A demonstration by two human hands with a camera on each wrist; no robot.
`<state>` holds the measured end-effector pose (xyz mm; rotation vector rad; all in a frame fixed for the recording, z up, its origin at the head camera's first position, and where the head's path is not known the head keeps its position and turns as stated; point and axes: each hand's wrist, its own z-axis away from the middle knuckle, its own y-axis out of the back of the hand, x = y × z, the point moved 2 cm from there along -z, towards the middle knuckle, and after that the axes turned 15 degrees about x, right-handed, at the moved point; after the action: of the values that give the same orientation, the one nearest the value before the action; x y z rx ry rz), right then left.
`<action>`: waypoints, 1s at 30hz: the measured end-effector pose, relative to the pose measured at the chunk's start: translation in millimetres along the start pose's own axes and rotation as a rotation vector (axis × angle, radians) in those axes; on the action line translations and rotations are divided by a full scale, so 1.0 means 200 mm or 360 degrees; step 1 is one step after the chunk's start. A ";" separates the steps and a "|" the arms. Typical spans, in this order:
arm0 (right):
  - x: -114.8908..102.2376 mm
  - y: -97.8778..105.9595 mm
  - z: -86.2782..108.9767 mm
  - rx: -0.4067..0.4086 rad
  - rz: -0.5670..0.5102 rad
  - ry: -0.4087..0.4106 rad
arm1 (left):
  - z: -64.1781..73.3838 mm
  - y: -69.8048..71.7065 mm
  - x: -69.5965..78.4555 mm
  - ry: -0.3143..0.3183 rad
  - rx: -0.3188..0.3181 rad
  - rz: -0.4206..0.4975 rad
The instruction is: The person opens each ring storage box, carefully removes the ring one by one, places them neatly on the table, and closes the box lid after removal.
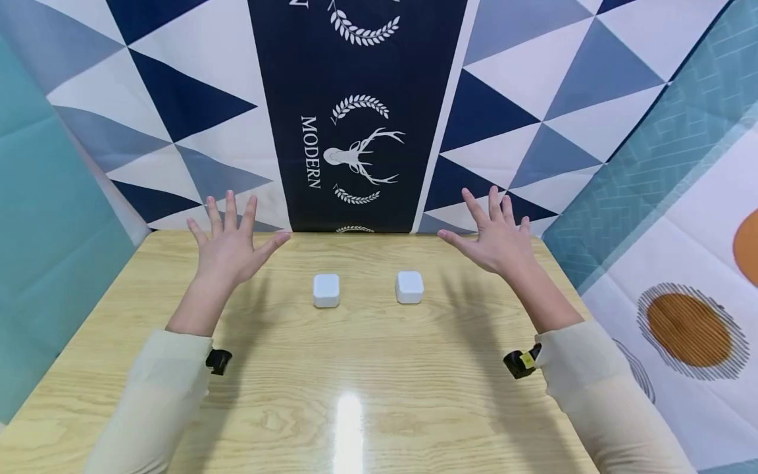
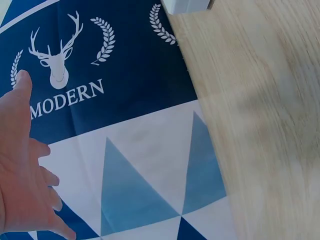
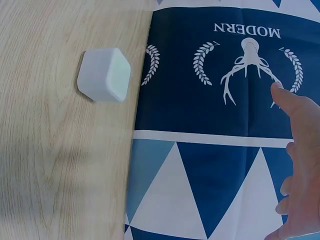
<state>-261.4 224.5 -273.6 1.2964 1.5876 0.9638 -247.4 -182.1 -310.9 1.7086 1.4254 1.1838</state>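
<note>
Blue & Teal on 3 Sides

At 12 o'clk is triangle-patt. cloth (image 1: pixel 201 66) w/ dk. MODERN band (image 1: pixel 358 79). At 9, plain teal covering (image 1: pixel 53 250); at 3, teal-&-wht. covering (image 1: pixel 669 263) w/ brown circles (image 1: pixel 689 329). Toward 6, wood-grain tbl. (image 1: pixel 296 368) w/ wht. glare (image 1: pixel 348 431).

Two hands, my left hand (image 1: pixel 227 253) and my right hand (image 1: pixel 500 247), show five digits apiece, ten in all, with one wooden table (image 1: pixel 284 395) and two white blocks (image 1: pixel 326 291) (image 1: pixel 409 288). I wear two pale sleeves (image 1: pixel 162 378) (image 1: pixel 592 375) and two small black devices (image 1: pixel 219 361) (image 1: pixel 517 365), one per wrist. One dark panel (image 1: pixel 367 72) carries one whole deer head (image 1: pixel 337 156) and one complete "MODERN" (image 1: pixel 310 153); two brown discs (image 1: pixel 689 329) (image 1: pixel 751 247), one partly cut off, mark the side cloth (image 1: pixel 645 257).
</note>
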 end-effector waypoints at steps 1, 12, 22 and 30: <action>0.00 0.00 0.00 -0.0001 -0.0002 0.0003 | 0.00 0.00 0.00 0.0001 0.0001 0.0007; 0.00 -0.01 -0.01 -0.0020 -0.0043 0.0046 | -0.01 -0.01 -0.02 -0.0005 0.0010 0.0081; -0.02 -0.04 -0.03 0.0021 -0.0110 0.0107 | -0.01 -0.02 -0.01 0.0015 0.0004 0.0210; -0.02 -0.09 -0.03 0.0043 -0.0198 0.0152 | -0.01 -0.07 -0.02 0.0046 -0.0010 0.0327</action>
<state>-272.5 216.4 -287.2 1.1700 1.7381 0.9415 -255.1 -182.8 -322.3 1.8761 1.2846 1.3245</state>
